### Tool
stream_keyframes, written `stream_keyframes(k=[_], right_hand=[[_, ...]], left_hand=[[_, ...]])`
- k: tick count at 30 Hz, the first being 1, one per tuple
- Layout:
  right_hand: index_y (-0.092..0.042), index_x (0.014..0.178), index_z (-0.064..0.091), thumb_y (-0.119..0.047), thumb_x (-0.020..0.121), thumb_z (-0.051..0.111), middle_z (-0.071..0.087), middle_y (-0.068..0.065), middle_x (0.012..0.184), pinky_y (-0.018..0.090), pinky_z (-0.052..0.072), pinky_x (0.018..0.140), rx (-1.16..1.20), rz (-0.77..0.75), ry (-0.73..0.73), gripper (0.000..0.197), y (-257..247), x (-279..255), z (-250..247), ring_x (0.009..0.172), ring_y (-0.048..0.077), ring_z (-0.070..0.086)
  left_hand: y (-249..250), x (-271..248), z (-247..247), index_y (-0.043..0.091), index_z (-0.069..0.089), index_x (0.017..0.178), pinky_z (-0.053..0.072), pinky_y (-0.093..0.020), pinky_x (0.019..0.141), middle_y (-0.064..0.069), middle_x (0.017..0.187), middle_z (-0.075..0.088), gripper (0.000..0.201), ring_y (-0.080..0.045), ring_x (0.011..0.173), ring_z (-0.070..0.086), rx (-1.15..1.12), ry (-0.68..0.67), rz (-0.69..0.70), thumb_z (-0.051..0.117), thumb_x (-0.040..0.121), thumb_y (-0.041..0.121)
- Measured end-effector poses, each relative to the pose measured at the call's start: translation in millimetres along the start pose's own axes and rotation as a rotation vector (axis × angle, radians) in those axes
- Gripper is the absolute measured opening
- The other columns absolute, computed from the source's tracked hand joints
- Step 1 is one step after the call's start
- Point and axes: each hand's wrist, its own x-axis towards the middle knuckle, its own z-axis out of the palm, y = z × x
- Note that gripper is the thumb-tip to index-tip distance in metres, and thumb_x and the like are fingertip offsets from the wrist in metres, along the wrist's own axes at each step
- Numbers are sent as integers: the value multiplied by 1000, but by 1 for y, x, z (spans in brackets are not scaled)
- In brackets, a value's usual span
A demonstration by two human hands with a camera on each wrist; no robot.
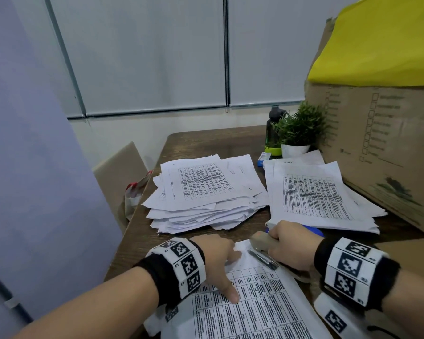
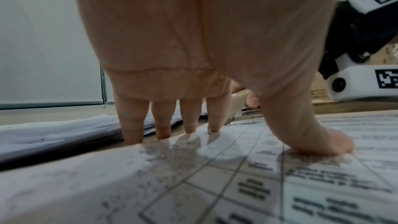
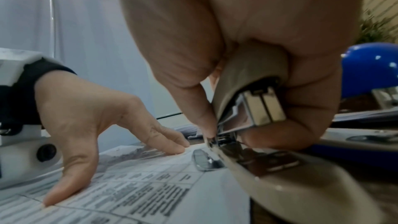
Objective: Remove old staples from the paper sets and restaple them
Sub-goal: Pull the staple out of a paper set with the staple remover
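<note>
The right hand (image 1: 293, 243) is wrapped round a beige stapler (image 3: 254, 111), fingers curled over its top arm and thumb against the side, with the stapler's front end set over the upper corner of the paper set (image 1: 260, 304) at lower centre of the head view. The grip looks made for squeezing, so this is probably the restapling step, though the corner itself is hidden under the tool. A flat metal blade (image 1: 263, 260) juts from the stapler across the sheet; it may be its staple-lifting tongue.

The left hand (image 1: 217, 260) holds nothing: its 4 fingers (image 2: 163, 122) are straight and spread, tips down on the sheet's top edge, thumb (image 2: 318, 140) pressed on the printed table. That pins the pages square so they cannot slide under the stapler.

A blue stapler (image 3: 370, 71) lies just behind the right hand. Farther up the wooden table (image 1: 206, 140) sit 2 piles of printed sets: a thick, untidy paper pile (image 1: 206, 192) at centre and a flatter stack (image 1: 316, 194) right of it, likely separating done from undone. A potted plant (image 1: 298, 133) and cardboard box (image 1: 382, 143) fill the upper right.
</note>
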Motion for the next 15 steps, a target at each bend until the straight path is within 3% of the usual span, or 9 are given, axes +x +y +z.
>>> stream_keyframes(k=[4,6,8,10,12,14,15], right_hand=[[-12,94,66,-30,92,49,60,1,82,22,45,66,27,15,12,24,-3,0,2,79,20,60],[-16,84,59,-23,93,46,58,2,85,23,44,69,7,4,15,18,-8,-1,3,83,22,60],[-21,69,47,-15,94,44,56,5,89,25,45,71,-19,-7,11,26,-13,-1,1,88,25,59],[-21,63,41,-17,94,45,54,6,86,25,43,66,-15,-2,-12,31,-18,1,-2,85,25,57],[-18,69,46,-24,94,48,51,3,76,23,39,56,18,20,-23,26,-20,6,-3,80,23,53],[-11,77,52,-28,93,50,50,2,71,22,36,49,67,55,1,23,-24,12,-1,76,22,53],[-10,77,52,-30,92,51,50,2,70,22,35,49,88,63,14,25,-26,13,0,75,22,54]], left_hand=[[-2,3,1,19,45,138,46,-48,102,-5,145,49,101,-29,124,52,28,-1,15,70,61,78],[-3,3,2,18,43,141,44,-47,104,-5,147,46,100,-29,126,50,21,6,31,69,64,77],[-3,1,1,18,35,148,41,-46,108,-4,153,38,100,-30,131,45,24,14,65,67,70,73],[-2,-1,-1,18,27,153,38,-45,111,-4,157,30,102,-30,135,41,31,24,81,66,74,70],[-2,0,-1,18,27,153,39,-45,110,-5,157,32,104,-30,135,42,26,24,80,64,73,72],[-2,2,-2,16,39,146,45,-43,101,-5,144,46,116,-28,124,51,41,14,66,54,58,89],[-3,3,-1,14,45,141,46,-40,93,-2,129,54,128,-23,113,54,46,18,66,44,44,98]])
